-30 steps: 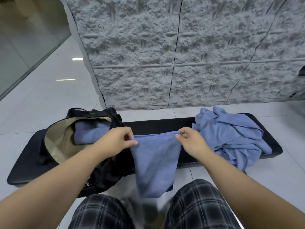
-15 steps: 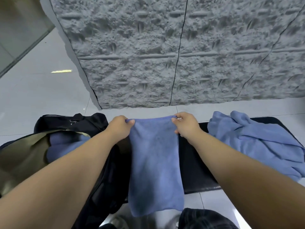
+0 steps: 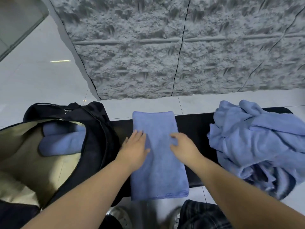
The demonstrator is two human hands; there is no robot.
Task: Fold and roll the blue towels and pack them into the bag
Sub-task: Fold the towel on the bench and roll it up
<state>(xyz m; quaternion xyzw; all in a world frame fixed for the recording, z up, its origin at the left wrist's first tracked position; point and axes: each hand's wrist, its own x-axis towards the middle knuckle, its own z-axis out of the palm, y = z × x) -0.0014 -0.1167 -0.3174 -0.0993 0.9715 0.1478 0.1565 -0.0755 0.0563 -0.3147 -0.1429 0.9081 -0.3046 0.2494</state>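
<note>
A folded blue towel (image 3: pixel 158 171) lies flat across the black bench (image 3: pixel 194 123), its near end hanging over the front edge. My left hand (image 3: pixel 134 149) rests on the towel's left side with its fingers spread flat. On the towel's right side, my right hand (image 3: pixel 182 147) touches the cloth with loosely bent fingers. To the left stands the open black bag (image 3: pixel 97 129) with a beige lining, and two rolled blue towels (image 3: pixel 62 141) lie inside it. A loose heap of blue towels (image 3: pixel 257 141) sits on the bench's right end.
A rough grey stone wall (image 3: pixel 181 47) rises behind the bench. White floor tiles (image 3: pixel 33 80) spread to the left. My knees in checked trousers (image 3: pixel 203 215) are at the bottom edge, just below the towel's hanging end.
The towel, held up by its top corners before, now lies flat on the bench. Both hands have let go of the corners and slid back onto its middle.
</note>
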